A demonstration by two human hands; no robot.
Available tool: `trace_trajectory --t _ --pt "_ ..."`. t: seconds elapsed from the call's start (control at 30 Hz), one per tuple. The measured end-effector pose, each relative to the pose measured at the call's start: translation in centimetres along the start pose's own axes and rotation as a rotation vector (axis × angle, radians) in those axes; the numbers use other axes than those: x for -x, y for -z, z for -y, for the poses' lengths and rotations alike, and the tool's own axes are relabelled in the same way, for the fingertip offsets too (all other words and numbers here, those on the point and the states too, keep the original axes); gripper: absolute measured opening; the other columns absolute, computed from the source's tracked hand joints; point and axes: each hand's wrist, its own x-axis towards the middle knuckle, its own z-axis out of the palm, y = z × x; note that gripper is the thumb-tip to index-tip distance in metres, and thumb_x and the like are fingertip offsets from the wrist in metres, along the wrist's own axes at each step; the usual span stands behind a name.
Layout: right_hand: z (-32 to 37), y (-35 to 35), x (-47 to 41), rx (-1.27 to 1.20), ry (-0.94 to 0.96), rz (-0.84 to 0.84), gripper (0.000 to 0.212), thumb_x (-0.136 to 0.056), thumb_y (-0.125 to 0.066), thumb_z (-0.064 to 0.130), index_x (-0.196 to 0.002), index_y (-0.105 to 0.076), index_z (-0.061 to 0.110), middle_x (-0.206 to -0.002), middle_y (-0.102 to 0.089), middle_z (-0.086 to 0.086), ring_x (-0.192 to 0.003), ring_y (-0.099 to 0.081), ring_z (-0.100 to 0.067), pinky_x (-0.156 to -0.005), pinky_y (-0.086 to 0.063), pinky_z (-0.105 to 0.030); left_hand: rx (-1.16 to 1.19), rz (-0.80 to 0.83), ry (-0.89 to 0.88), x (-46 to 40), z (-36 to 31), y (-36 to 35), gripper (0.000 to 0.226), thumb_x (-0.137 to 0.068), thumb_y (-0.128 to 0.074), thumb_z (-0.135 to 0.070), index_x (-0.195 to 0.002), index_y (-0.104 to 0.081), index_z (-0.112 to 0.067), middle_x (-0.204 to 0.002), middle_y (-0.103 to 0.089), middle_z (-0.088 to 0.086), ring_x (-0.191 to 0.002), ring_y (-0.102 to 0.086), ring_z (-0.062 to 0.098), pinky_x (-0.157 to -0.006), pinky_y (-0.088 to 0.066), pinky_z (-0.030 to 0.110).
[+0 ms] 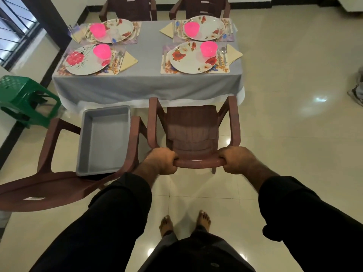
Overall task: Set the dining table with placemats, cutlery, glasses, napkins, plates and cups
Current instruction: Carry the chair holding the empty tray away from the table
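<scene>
Gripping the chair point(193, 132) by its top rail, the left hand point(162, 161) and right hand point(238, 160) curl around it. Four places look fully laid on the table point(145, 79); the person should push squarely toward its near edge, stopping short of the cloth.

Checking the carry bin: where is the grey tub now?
In the head view, the grey tub sits lower left on a brown chair seat, beside the table.
</scene>
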Motion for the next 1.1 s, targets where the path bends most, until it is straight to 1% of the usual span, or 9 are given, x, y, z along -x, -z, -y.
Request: trace_trajectory --t 0.1,0.2,0.27,0.37,0.5,0.6,0.87,1.0,1.1 --pt "0.4 -0.4 1.5 0.003 -0.004 -0.018 0.043 -0.067 -0.058 0.044 -0.107 -0.073 0.035 -0.105 -0.072 0.013 -0.088 -0.066 -0.016 -0.082 -0.06 -0.035 -0.035 -0.002 -0.04 0.4 -0.2 -0.7 0.027 -0.087 -0.065 -0.05 -0.108 -0.072 -0.036 -0.094 -0.069 -0.009 -0.087 -0.065 0.014 -0.088 -0.061 0.041" --pt "0.6 -0.2 2.8 -0.001 -0.002 -0.023 0.031 -0.078 -0.064 0.035 -0.107 -0.073 0.031 -0.104 -0.071 0.01 -0.089 -0.065 -0.017 -0.084 -0.059 -0.033 -0.036 -0.01 -0.067 0.5 -0.5 -1.0 0.028 -0.085 -0.064 -0.051 -0.106 -0.073 -0.035 -0.092 -0.068 -0.01 -0.086 -0.065 0.015 -0.087 -0.061 0.041" --pt "0.8 0.1 3.0 -0.005 -0.005 -0.026 0.03 -0.08 -0.064 0.03 -0.109 -0.073 0.031 -0.105 -0.071 0.01 -0.09 -0.065 -0.017 -0.084 -0.058 -0.032 -0.036 -0.016 -0.078 0.4 -0.5 -0.8 0.027 -0.086 -0.063 -0.049 -0.105 -0.073 -0.034 -0.089 -0.068 -0.011 -0.085 -0.066 0.014 -0.086 -0.061 0.04" --pt "0.7 0.2 2.6 0.003 -0.02 -0.041 0.033 -0.078 -0.062 0.029 -0.109 -0.072 0.032 -0.105 -0.071 0.011 -0.091 -0.065 -0.017 -0.083 -0.058 -0.032 -0.043 -0.032 -0.093 -0.1 -0.3 -0.3 0.026 -0.086 -0.064 -0.048 -0.105 -0.074 -0.034 -0.088 -0.069 -0.011 -0.083 -0.066 0.014 -0.084 -0.061 0.038" --pt "0.5 -0.2 1.2 -0.006 -0.021 -0.045 0.044 -0.073 -0.056 0.04 -0.113 -0.073 0.034 -0.101 -0.073 0.013 -0.086 -0.067 -0.015 -0.083 -0.062 -0.036 -0.028 -0.029 -0.084 -0.4 0.6 0.2 0.025 -0.085 -0.065 -0.051 -0.102 -0.074 -0.035 -0.086 -0.069 -0.013 -0.079 -0.066 0.011 -0.083 -0.062 0.039" --pt "0.3 -0.8 0.4 0.004 -0.022 -0.038 0.041 -0.073 -0.059 0.044 -0.11 -0.074 0.032 -0.097 -0.072 0.012 -0.081 -0.066 -0.014 -0.081 -0.063 -0.038 -0.03 -0.022 -0.075 -0.6 1.0 0.4 0.025 -0.083 -0.063 -0.052 -0.1 -0.073 -0.037 -0.084 -0.068 -0.014 -0.077 -0.066 0.01 -0.083 -0.063 0.041" --pt "0.1 -1.4 2.6 0.052 0.023 -0.036 0.033 -0.077 -0.066 0.042 -0.107 -0.073 0.031 -0.102 -0.072 0.012 -0.081 -0.066 -0.014 -0.079 -0.061 -0.034 -0.018 -0.01 -0.08 0.4 -0.5 -1.3 0.025 -0.085 -0.068 -0.051 -0.104 -0.073 -0.036 -0.089 -0.068 -0.011 -0.083 -0.065 0.013 -0.085 -0.063 0.041" --pt "-0.6 -1.0 3.0 0.04 0.018 -0.069 0.039 -0.071 -0.061 0.037 -0.109 -0.069 0.034 -0.102 -0.072 0.011 -0.086 -0.066 -0.018 -0.079 -0.059 -0.034 0.006 -0.031 -0.075 0.0 -1.2 -1.2 0.025 -0.084 -0.067 -0.052 -0.102 -0.074 -0.036 -0.089 -0.068 -0.012 -0.081 -0.066 0.012 -0.084 -0.063 0.041" --pt "-1.4 -0.5 2.7 0.028 0.011 -0.058 0.041 -0.073 -0.062 0.033 -0.114 -0.069 0.035 -0.104 -0.072 0.011 -0.088 -0.067 -0.018 -0.08 -0.059 -0.033 0.001 -0.042 -0.086 -0.5 -1.9 -0.7 0.024 -0.086 -0.068 -0.05 -0.103 -0.074 -0.035 -0.088 -0.068 -0.011 -0.081 -0.065 0.013 -0.084 -0.062 0.04"
